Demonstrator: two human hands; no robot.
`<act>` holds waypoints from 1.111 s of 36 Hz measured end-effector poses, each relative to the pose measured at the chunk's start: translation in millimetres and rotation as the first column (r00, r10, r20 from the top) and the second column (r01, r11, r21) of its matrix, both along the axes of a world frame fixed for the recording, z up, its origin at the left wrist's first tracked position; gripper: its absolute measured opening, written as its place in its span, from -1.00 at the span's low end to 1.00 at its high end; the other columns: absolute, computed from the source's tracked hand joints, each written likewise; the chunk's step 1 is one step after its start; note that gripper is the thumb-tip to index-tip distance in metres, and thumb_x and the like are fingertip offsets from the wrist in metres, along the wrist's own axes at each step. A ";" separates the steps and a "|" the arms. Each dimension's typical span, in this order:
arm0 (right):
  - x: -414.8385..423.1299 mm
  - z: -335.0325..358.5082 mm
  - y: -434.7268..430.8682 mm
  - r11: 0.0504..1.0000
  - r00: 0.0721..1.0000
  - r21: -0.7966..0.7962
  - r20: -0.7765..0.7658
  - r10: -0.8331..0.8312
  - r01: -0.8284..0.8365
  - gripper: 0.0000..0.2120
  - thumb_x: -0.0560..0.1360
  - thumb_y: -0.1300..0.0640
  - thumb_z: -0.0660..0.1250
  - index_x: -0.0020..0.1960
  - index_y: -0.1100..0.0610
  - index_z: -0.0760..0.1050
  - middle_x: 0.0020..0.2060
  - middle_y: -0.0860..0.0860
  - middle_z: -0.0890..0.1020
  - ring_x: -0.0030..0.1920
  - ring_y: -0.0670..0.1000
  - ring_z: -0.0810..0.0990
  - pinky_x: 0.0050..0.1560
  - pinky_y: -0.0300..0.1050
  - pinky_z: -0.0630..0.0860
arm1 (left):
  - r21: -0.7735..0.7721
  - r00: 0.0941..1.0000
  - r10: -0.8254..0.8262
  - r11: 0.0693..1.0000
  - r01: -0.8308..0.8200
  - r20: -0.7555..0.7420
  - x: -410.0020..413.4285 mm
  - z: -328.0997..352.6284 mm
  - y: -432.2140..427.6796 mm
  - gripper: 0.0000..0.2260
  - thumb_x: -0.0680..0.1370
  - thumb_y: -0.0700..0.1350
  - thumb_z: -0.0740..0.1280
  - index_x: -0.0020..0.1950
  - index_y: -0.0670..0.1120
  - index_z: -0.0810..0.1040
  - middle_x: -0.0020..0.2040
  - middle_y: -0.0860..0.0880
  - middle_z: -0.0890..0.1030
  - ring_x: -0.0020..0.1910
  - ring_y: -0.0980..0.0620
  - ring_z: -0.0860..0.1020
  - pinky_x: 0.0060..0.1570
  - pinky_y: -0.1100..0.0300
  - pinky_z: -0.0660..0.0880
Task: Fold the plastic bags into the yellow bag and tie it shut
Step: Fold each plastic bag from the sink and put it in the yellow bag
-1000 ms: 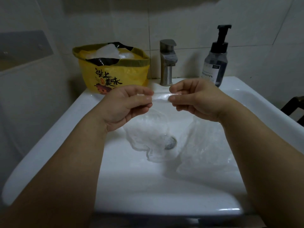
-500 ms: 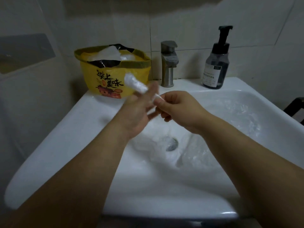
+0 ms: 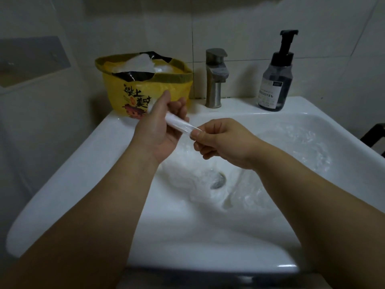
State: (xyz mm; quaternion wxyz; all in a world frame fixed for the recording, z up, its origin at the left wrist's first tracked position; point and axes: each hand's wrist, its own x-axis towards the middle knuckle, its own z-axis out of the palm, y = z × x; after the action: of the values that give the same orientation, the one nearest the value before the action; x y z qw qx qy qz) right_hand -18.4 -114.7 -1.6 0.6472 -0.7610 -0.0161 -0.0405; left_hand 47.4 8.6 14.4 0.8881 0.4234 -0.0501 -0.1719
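- Left hand [image 3: 160,130]: palm turned upward, thumb and fingers curled round one end of a clear plastic bag [image 3: 179,123] twisted into a thin rope.
- Right hand [image 3: 226,142]: knuckles up, thumb and forefinger pinching the other end of the same rope, other fingers tucked under.
- Rope stretched between both hands, raised above the left half of the white sink [image 3: 68,180], just in front of the yellow bag [image 3: 116,88].
- Yellow bag: standing open on the rear left ledge of the sink, by the tiled wall. Olive band round the rim. White and black plastic bunched inside, showing above the rim.
- Print on the yellow bag: bold black Chinese characters in two rows. "上" legible in the upper row, "美" in the lower. Others partly covered by the left hand or too blurred to read. Red-and-orange cartoon picture beneath.
- Further plastic bags [image 3: 295,147], clear, crumpled loose in the basin, spread from the right slope down round the drain [image 3: 217,180].
- Steel tap [image 3: 215,80] at rear centre, between the yellow bag and a pump bottle [image 3: 275,84].
- Pump bottle: dark liquid, black pump head, pale label with a small dark square and lines of fine print, too small to read.
- Dark object [image 3: 375,138] at the right edge, cut off, not identifiable.
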 end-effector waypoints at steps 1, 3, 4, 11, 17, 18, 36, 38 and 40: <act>-0.8 -0.4 0.0 1.000 1.000 -0.002 -0.011 0.004 -0.004 -0.85 0.55 0.19 0.30 -0.17 0.18 0.56 -0.37 0.04 0.58 -0.35 -0.04 0.50 -0.30 -0.23 0.50 | 0.029 1.000 0.015 0.999 -0.015 0.016 -0.8 -1.2 1.0 -0.69 0.61 0.00 0.28 -0.28 -0.12 0.49 -0.32 0.01 0.67 -0.41 0.16 0.58 -0.29 0.27 0.55; -2.1 0.1 -0.5 1.000 1.000 0.018 -0.023 0.018 -0.018 -0.85 0.56 0.19 0.30 -0.17 0.19 0.56 -0.38 0.04 0.58 -0.36 -0.04 0.49 -0.32 -0.24 0.50 | 0.079 0.998 0.035 0.996 -0.038 0.047 -3.8 -2.5 1.0 -0.63 0.63 0.06 0.23 -0.29 -0.14 0.48 -0.33 -0.01 0.68 -0.42 0.16 0.59 -0.31 0.28 0.56; -2.7 0.2 -1.2 0.999 0.999 0.031 -0.026 0.024 -0.023 -0.85 0.56 0.20 0.30 -0.16 0.20 0.56 -0.38 0.04 0.58 -0.37 -0.05 0.49 -0.32 -0.24 0.50 | 0.098 0.998 0.041 0.994 -0.046 0.055 -5.6 -2.5 0.5 -0.60 0.63 0.09 0.20 -0.28 -0.15 0.48 -0.32 -0.02 0.68 -0.39 0.14 0.61 -0.31 0.27 0.57; -8.3 15.1 -3.9 0.996 0.999 0.086 -0.050 0.022 -0.017 -0.88 0.54 0.18 0.31 -0.08 0.21 0.59 -0.33 0.04 0.61 -0.34 -0.04 0.51 -0.28 -0.22 0.52 | 0.404 0.984 0.055 0.907 -0.121 0.170 -10.4 10.7 17.5 -0.41 0.64 0.25 -0.01 -0.23 -0.12 0.61 -0.31 -0.04 0.53 -0.28 0.07 0.46 -0.27 0.24 0.45; 2.9 44.5 7.1 0.999 1.000 0.038 0.008 0.011 -0.011 -0.88 0.54 0.17 0.32 -0.02 0.21 0.59 -0.20 0.06 0.59 -0.35 -0.07 0.50 -0.32 -0.26 0.52 | 0.414 0.967 0.142 0.883 -0.221 0.214 -1.1 33.2 33.4 -0.52 0.59 0.24 0.15 -0.18 -0.14 0.56 -0.33 -0.04 0.47 -0.55 0.18 0.36 -0.58 0.41 0.36; 4.9 49.6 9.9 1.000 1.000 0.030 0.031 0.005 -0.006 -0.88 0.55 0.18 0.32 -0.02 0.21 0.59 -0.20 0.06 0.58 -0.34 -0.07 0.50 -0.33 -0.27 0.51 | 0.398 0.966 0.164 0.887 -0.233 0.199 0.7 37.7 34.3 -0.54 0.58 0.24 0.17 -0.13 -0.15 0.55 -0.28 -0.05 0.49 -0.59 0.19 0.37 -0.59 0.42 0.36; 94.7 114.9 32.4 0.907 0.974 -0.414 0.226 0.017 0.080 -0.95 0.53 0.15 0.36 -0.01 0.07 0.57 -0.22 0.01 0.61 -0.20 0.00 0.56 -0.20 -0.14 0.56 | 0.421 0.931 0.156 0.858 -0.293 0.330 76.7 90.9 44.6 -0.54 0.59 0.23 0.16 -0.13 -0.12 0.61 -0.45 0.05 0.58 -0.54 0.22 0.43 -0.55 0.38 0.40; 115.9 119.9 29.8 0.878 0.965 -0.456 0.261 -0.028 0.149 -0.91 0.55 0.14 0.34 0.03 0.11 0.57 -0.23 -0.01 0.59 -0.26 -0.04 0.54 -0.28 -0.23 0.49 | 0.488 0.901 0.152 0.798 -0.355 0.407 93.4 91.6 47.8 -0.64 0.56 0.24 0.23 -0.01 -0.04 0.58 -0.23 0.06 0.61 -0.32 0.18 0.52 -0.42 0.31 0.42; 132.7 121.0 26.1 0.831 0.944 -0.500 0.318 -0.085 0.243 -0.86 0.56 0.11 0.31 0.08 0.12 0.57 -0.26 -0.06 0.56 -0.32 -0.11 0.48 -0.36 -0.31 0.39 | 0.596 0.854 0.082 0.683 -0.423 0.513 105.1 87.5 54.7 -0.67 0.53 0.23 0.31 0.11 0.01 0.55 -0.05 0.07 0.59 -0.11 0.14 0.54 -0.24 0.25 0.44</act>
State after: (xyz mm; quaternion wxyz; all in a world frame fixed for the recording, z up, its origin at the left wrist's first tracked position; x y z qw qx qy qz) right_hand 114.4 -88.6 119.4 0.3953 -0.8953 -0.0530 -0.1987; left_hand 152.5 63.3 102.0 0.6441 0.7530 -0.1240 0.0522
